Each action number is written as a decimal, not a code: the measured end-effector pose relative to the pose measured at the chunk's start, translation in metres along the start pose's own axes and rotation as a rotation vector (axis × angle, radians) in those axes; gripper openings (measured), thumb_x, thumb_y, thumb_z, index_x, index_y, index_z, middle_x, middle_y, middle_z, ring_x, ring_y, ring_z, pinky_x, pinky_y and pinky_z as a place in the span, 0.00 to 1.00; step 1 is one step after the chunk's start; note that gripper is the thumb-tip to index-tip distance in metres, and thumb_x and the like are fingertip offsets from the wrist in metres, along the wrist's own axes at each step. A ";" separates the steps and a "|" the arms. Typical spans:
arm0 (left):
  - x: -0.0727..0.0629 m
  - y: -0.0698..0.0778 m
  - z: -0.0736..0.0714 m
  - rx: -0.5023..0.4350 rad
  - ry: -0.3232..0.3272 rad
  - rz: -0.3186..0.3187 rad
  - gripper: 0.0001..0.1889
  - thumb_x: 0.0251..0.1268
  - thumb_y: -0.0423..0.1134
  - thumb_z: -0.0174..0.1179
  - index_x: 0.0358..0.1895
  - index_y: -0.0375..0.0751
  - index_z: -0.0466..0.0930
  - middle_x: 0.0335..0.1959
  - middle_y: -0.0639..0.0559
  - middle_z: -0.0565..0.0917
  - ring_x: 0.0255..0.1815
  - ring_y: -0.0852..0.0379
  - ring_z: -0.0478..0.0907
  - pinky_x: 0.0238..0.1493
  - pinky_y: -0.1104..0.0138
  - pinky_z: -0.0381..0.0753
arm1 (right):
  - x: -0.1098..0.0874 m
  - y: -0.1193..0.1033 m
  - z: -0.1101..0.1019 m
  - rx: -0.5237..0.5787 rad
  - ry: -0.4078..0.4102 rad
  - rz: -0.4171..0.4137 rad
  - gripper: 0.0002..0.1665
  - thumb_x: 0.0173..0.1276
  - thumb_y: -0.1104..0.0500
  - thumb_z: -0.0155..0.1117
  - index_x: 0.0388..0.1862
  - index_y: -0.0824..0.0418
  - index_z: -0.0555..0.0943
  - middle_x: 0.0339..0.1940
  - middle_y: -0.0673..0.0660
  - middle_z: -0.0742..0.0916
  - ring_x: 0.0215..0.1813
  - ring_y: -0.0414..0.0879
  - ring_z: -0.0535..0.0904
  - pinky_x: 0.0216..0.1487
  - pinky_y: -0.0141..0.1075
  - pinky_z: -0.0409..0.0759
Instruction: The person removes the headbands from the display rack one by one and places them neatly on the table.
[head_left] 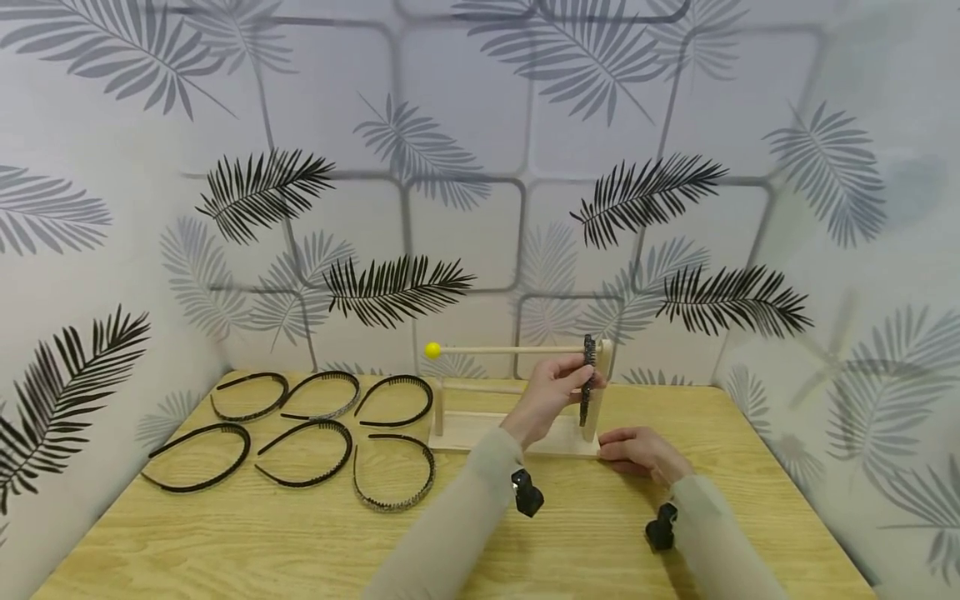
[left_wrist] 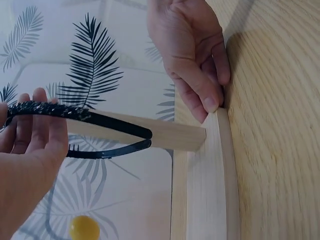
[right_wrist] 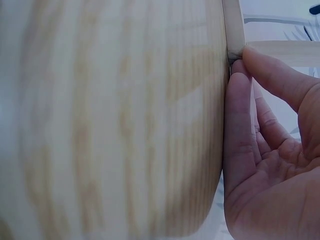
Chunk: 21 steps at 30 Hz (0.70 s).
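Observation:
My left hand (head_left: 551,392) grips a black, sparkly toothed headband (head_left: 588,383) at the right end of a wooden rack, beside its tall post (head_left: 602,375). The headband's top overlaps the rack's upper rod (head_left: 517,350), which ends in a yellow ball (head_left: 432,351) on the left. In the left wrist view, the headband's two tips (left_wrist: 147,140) come close together in front of the post. My right hand (head_left: 641,452) pinches the right end of the rack's base (head_left: 495,442), thumb on top. The right wrist view shows the right fingers (right_wrist: 240,130) against the tabletop.
Several dark headbands lie on the wooden table (head_left: 285,550) to the left in two rows, among them a back one (head_left: 408,379) and a front one (head_left: 393,505) close to the rack. A lower rod (head_left: 480,387) and short post (head_left: 439,408) belong to the rack. A leaf-patterned wall stands behind.

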<state>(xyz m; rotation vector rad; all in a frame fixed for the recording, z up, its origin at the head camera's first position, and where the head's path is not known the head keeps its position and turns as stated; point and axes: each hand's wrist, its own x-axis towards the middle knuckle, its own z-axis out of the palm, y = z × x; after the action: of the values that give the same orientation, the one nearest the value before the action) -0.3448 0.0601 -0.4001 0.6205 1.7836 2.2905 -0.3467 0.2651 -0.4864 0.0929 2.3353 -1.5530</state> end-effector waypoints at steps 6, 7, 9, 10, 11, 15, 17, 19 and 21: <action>-0.006 0.001 -0.007 -0.027 -0.049 0.007 0.16 0.77 0.35 0.50 0.59 0.29 0.75 0.48 0.39 0.84 0.45 0.53 0.85 0.59 0.47 0.77 | -0.001 -0.001 0.001 -0.023 0.004 0.003 0.27 0.65 0.60 0.69 0.61 0.70 0.77 0.51 0.59 0.86 0.42 0.38 0.84 0.47 0.36 0.84; -0.008 0.002 -0.008 -0.010 -0.049 0.010 0.16 0.77 0.36 0.49 0.59 0.31 0.75 0.49 0.38 0.84 0.45 0.54 0.85 0.58 0.49 0.79 | -0.001 -0.001 0.001 -0.024 0.008 0.006 0.27 0.65 0.60 0.69 0.61 0.70 0.77 0.51 0.59 0.86 0.42 0.38 0.84 0.47 0.36 0.84; -0.011 0.003 -0.010 0.022 -0.049 0.014 0.15 0.78 0.37 0.48 0.60 0.35 0.74 0.50 0.38 0.84 0.44 0.55 0.85 0.52 0.57 0.82 | 0.000 -0.002 0.002 -0.032 0.012 0.009 0.27 0.65 0.60 0.69 0.61 0.70 0.77 0.51 0.59 0.86 0.42 0.38 0.84 0.47 0.37 0.84; -0.014 0.004 -0.012 0.039 -0.048 0.016 0.15 0.79 0.37 0.47 0.60 0.37 0.73 0.51 0.38 0.84 0.43 0.56 0.85 0.50 0.59 0.83 | 0.000 -0.002 0.002 -0.035 0.009 0.008 0.27 0.65 0.60 0.69 0.61 0.70 0.77 0.51 0.59 0.86 0.42 0.39 0.84 0.47 0.37 0.84; -0.016 0.005 -0.013 0.052 -0.048 0.015 0.14 0.79 0.37 0.46 0.60 0.38 0.73 0.51 0.38 0.84 0.42 0.57 0.84 0.48 0.62 0.82 | 0.000 -0.002 0.002 -0.033 0.013 0.011 0.27 0.65 0.60 0.69 0.61 0.70 0.77 0.51 0.59 0.86 0.42 0.39 0.84 0.47 0.37 0.84; -0.020 0.006 -0.018 0.073 -0.010 0.021 0.15 0.80 0.37 0.44 0.61 0.38 0.71 0.41 0.45 0.84 0.38 0.60 0.82 0.48 0.62 0.80 | -0.001 -0.002 0.001 -0.025 0.008 0.013 0.27 0.65 0.61 0.69 0.61 0.70 0.77 0.51 0.59 0.86 0.42 0.39 0.84 0.47 0.38 0.85; -0.021 0.006 -0.021 0.079 0.014 0.028 0.16 0.80 0.37 0.44 0.63 0.35 0.70 0.36 0.52 0.83 0.37 0.60 0.82 0.48 0.62 0.80 | -0.001 -0.002 0.000 -0.018 0.001 0.012 0.27 0.65 0.61 0.69 0.61 0.70 0.77 0.51 0.59 0.86 0.42 0.39 0.84 0.47 0.37 0.85; -0.021 0.005 -0.024 0.084 0.029 0.034 0.18 0.80 0.37 0.44 0.64 0.32 0.68 0.34 0.54 0.82 0.37 0.60 0.81 0.49 0.61 0.79 | -0.001 -0.003 0.000 -0.009 0.000 0.019 0.27 0.65 0.61 0.69 0.61 0.69 0.77 0.50 0.58 0.87 0.42 0.38 0.84 0.47 0.36 0.85; -0.023 0.004 -0.028 0.087 0.030 0.038 0.18 0.80 0.37 0.43 0.65 0.31 0.66 0.35 0.53 0.81 0.38 0.59 0.81 0.49 0.62 0.79 | -0.001 -0.003 0.000 -0.011 -0.004 0.020 0.27 0.65 0.60 0.69 0.61 0.69 0.77 0.50 0.58 0.87 0.42 0.38 0.84 0.47 0.36 0.84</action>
<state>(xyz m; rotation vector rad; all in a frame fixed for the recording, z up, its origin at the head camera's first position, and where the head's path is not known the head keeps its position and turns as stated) -0.3354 0.0257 -0.4065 0.6428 1.9093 2.2680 -0.3460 0.2643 -0.4836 0.1109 2.3324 -1.5299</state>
